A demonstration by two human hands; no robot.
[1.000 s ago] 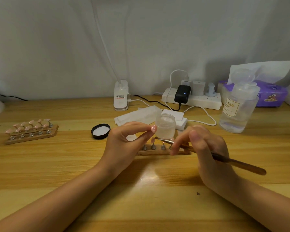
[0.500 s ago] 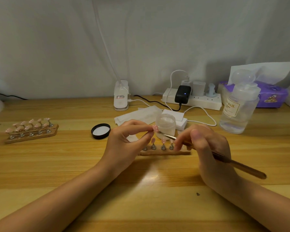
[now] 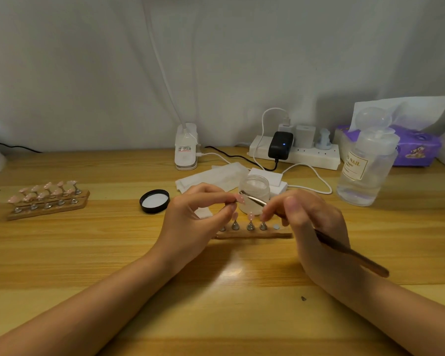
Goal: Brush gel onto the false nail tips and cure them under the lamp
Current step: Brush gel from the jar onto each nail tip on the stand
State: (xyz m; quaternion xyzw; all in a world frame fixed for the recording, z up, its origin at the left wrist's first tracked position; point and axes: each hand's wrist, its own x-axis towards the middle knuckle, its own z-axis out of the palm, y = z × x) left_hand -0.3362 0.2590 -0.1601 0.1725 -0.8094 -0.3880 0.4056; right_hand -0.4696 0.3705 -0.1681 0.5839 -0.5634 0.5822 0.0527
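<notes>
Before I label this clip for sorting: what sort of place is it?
Probably a home nail-art desk rather than a salon: a light wooden table against a plain wall, wooden stands of pink false nail tips, a clear "NAIL" pump bottle, and a white power strip.

My left hand [image 3: 193, 222] and right hand [image 3: 316, 227] were bare, forearms uncovered, with no sleeves, rings or wristbands visible.

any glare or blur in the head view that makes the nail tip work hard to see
Head view: a bright glare patch sits on the table just in front of the hands; the nail tip pinched by the left hand looks soft and small; the wide lens bows the table edge; the brush in the right hand reads clearly.
</notes>
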